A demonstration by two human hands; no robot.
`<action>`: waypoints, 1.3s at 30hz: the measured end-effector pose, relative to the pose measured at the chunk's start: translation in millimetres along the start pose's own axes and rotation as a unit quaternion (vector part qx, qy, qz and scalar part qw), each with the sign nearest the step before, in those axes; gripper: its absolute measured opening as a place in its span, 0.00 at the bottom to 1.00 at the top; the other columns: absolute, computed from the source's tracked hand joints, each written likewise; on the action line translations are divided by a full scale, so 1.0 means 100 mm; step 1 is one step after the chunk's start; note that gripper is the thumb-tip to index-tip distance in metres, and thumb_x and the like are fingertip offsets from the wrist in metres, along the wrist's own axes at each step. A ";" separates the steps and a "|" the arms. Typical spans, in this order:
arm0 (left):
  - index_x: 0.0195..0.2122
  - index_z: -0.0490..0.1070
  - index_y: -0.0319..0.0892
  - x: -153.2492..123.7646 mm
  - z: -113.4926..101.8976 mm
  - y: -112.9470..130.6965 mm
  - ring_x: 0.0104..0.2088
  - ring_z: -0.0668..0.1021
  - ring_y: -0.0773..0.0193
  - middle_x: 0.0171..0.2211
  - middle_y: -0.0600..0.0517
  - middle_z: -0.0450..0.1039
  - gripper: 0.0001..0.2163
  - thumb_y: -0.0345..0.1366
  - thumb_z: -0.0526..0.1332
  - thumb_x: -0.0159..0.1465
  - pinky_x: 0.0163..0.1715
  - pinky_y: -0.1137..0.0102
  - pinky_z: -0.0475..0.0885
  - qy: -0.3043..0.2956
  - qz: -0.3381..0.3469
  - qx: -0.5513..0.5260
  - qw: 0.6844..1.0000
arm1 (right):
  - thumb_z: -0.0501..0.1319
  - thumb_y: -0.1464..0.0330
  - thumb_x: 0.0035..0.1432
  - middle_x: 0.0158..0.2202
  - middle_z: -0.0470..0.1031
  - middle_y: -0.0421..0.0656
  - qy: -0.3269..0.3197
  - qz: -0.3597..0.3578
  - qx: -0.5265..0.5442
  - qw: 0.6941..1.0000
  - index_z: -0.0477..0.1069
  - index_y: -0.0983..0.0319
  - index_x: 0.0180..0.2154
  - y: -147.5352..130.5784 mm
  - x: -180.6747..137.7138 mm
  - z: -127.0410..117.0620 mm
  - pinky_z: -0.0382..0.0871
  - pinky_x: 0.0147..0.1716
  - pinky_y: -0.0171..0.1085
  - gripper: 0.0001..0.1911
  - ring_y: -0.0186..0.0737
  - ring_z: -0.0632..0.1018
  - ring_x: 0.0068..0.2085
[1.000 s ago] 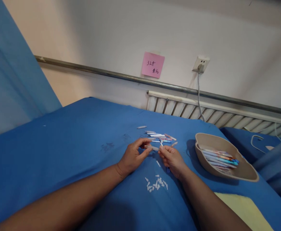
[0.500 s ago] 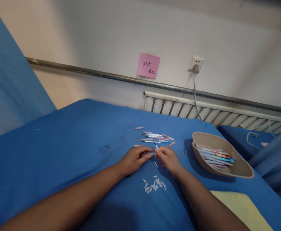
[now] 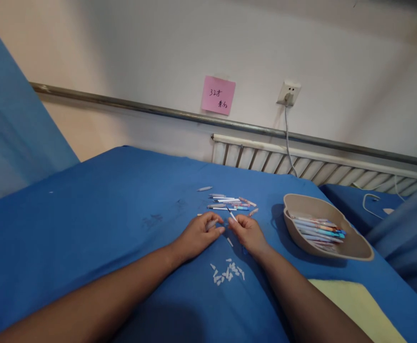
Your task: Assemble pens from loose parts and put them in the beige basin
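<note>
Mid-table, the left hand (image 3: 197,233) pinches a pen barrel (image 3: 212,224) while the right hand (image 3: 248,233) grips a thin refill (image 3: 231,214), apparently assembling; next comes careful alignment.

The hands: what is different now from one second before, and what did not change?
The left hand and right hand have drawn closer, until their fingertips nearly meet. The left has closed around the pale pen barrel that stuck out before; the right keeps pinching the thin refill. Nothing was let go. The pen pile, white caps and tray lie as before.
</note>
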State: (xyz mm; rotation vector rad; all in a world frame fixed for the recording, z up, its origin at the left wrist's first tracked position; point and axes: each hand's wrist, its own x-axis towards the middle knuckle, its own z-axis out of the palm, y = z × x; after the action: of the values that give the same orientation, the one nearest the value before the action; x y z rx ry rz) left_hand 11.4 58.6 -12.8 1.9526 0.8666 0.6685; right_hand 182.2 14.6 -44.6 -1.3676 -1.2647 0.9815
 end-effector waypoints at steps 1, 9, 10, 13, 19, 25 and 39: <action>0.37 0.70 0.40 -0.01 0.01 0.01 0.27 0.69 0.67 0.26 0.55 0.69 0.12 0.42 0.59 0.57 0.28 0.73 0.64 -0.005 -0.002 0.003 1.000 | 0.56 0.50 0.51 0.16 0.55 0.33 -0.003 -0.004 -0.001 1.000 0.64 0.63 0.22 0.00 -0.01 0.01 0.49 0.18 0.30 0.22 0.28 0.56 0.19; 0.30 0.73 0.40 0.01 0.02 -0.05 0.34 0.73 0.62 0.30 0.53 0.74 0.10 0.42 0.59 0.57 0.39 0.70 0.66 0.017 0.004 -0.012 1.000 | 0.59 0.53 0.51 0.18 0.56 0.34 -0.027 -0.031 0.013 0.999 0.63 0.63 0.20 -0.03 -0.05 0.08 0.50 0.19 0.29 0.21 0.28 0.57 0.21; 0.31 0.74 0.40 0.02 0.02 -0.05 0.34 0.73 0.62 0.30 0.53 0.74 0.10 0.42 0.59 0.57 0.39 0.69 0.66 0.018 0.004 -0.017 1.000 | 0.59 0.53 0.51 0.18 0.56 0.34 -0.028 -0.030 0.016 0.999 0.63 0.63 0.20 -0.03 -0.06 0.08 0.50 0.20 0.29 0.21 0.28 0.57 0.21; 0.30 0.74 0.40 0.02 0.02 -0.03 0.32 0.72 0.63 0.28 0.54 0.73 0.11 0.43 0.60 0.55 0.36 0.70 0.66 0.023 -0.014 -0.052 0.998 | 0.57 0.51 0.52 0.18 0.57 0.34 -0.035 -0.023 0.017 0.999 0.64 0.63 0.22 -0.06 -0.07 0.07 0.51 0.19 0.30 0.21 0.28 0.58 0.21; 0.30 0.70 0.38 0.05 -0.07 0.03 0.17 0.59 0.74 0.18 0.60 0.58 0.15 0.47 0.62 0.53 0.17 0.77 0.54 0.072 -0.101 -0.177 0.976 | 0.52 0.55 0.58 0.21 0.63 0.37 0.007 -0.063 -0.052 0.997 0.69 0.62 0.31 -0.06 -0.05 -0.01 0.55 0.22 0.31 0.18 0.31 0.63 0.22; 0.31 0.69 0.38 0.11 -0.14 -0.04 0.15 0.52 0.76 0.16 0.63 0.50 0.17 0.48 0.64 0.52 0.13 0.78 0.48 0.073 -0.119 -0.216 0.966 | 0.54 0.59 0.57 0.20 0.63 0.36 -0.006 -0.077 -0.106 0.991 0.71 0.60 0.32 0.01 -0.03 -0.05 0.55 0.23 0.31 0.13 0.32 0.62 0.22; 0.29 0.69 0.38 0.09 -0.13 -0.02 0.16 0.55 0.75 0.17 0.62 0.52 0.17 0.49 0.63 0.51 0.16 0.77 0.49 0.061 -0.114 -0.190 0.973 | 0.54 0.60 0.57 0.20 0.63 0.36 0.004 -0.093 -0.117 0.989 0.71 0.61 0.31 0.00 -0.03 -0.08 0.55 0.22 0.32 0.12 0.32 0.63 0.22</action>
State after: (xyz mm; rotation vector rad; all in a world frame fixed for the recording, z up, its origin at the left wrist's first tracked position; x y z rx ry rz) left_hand 6.9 73.1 -7.7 1.4578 0.9431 0.7612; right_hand 189.2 10.2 -43.6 -1.3977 -1.5097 0.7153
